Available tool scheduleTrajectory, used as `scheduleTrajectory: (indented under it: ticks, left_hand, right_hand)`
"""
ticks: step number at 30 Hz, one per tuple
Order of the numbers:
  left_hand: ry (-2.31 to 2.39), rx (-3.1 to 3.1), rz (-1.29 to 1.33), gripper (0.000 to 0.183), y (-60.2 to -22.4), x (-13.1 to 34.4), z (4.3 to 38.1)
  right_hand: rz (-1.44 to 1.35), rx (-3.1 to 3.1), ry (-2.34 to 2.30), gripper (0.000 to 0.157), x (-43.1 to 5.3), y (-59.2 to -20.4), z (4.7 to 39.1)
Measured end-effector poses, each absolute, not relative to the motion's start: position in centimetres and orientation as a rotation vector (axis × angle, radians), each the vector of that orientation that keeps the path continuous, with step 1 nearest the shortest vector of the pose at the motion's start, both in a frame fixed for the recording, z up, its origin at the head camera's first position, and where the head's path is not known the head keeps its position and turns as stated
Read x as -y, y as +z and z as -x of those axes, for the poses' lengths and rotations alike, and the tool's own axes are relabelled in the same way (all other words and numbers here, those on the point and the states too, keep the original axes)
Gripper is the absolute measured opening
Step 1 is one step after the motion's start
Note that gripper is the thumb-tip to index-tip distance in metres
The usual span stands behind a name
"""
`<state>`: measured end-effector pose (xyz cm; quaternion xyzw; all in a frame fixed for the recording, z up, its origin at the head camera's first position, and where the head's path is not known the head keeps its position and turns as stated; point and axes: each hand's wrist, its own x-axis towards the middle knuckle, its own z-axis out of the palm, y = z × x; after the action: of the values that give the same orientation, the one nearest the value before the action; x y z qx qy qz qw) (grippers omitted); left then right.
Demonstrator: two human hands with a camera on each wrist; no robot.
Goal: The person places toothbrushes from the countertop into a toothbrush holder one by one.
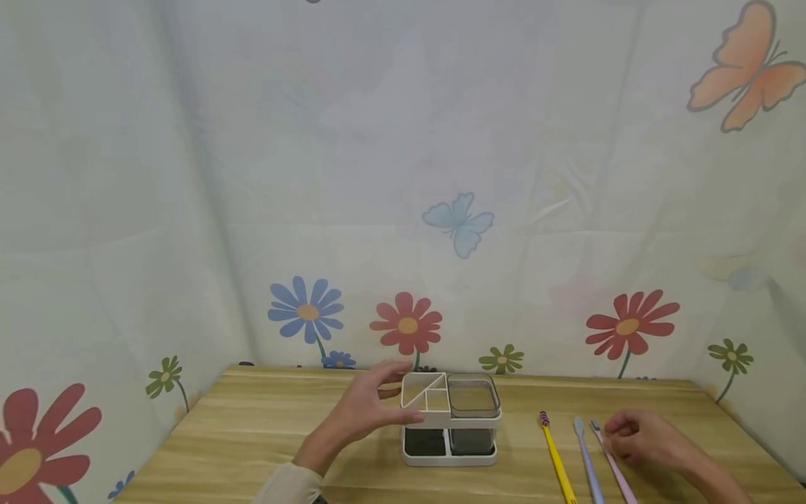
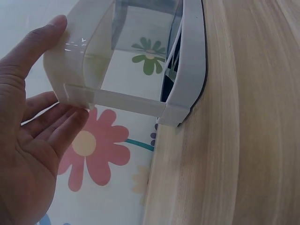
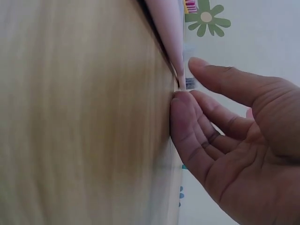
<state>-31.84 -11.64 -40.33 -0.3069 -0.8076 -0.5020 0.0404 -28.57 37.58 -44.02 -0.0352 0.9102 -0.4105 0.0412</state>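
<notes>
A white toothbrush holder (image 1: 450,423) with a divided top, a clear cup section and a dark base stands upright on the table. My left hand (image 1: 362,406) grips its upper left end, thumb in front and fingers behind; the left wrist view shows the thumb and fingers on either side of the holder's upper part (image 2: 65,70). To the right lies a pink toothbrush (image 1: 616,470), bristle end away from me. Beside its head is my right hand (image 1: 651,441), fingers bent, with a gap between thumb and forefinger in the right wrist view; the forefinger is low by the tabletop.
A lavender-blue toothbrush (image 1: 589,462) and a yellow toothbrush (image 1: 557,462) lie between the holder and the pink one. The wood-grain table (image 1: 252,434) ends at the back against a hanging cloth (image 1: 352,175) printed with flowers and butterflies.
</notes>
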Motion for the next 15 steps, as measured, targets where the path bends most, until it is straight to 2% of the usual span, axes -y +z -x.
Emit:
scheduleTrajectory:
  ticks: [4,15]
  left_hand:
    - [-1.577,2.469,0.932,0.079,-40.5,11.5,31.9]
    - [-1.562,2.466,0.936,0.078,-40.6,11.5,32.1]
  right_hand:
    - [0.151,-2.772,-1.261,0.016,-37.5,-44.1,28.4]
    - [0.016,-2.812,-1.228,0.011,-36.4,-44.2,28.3]
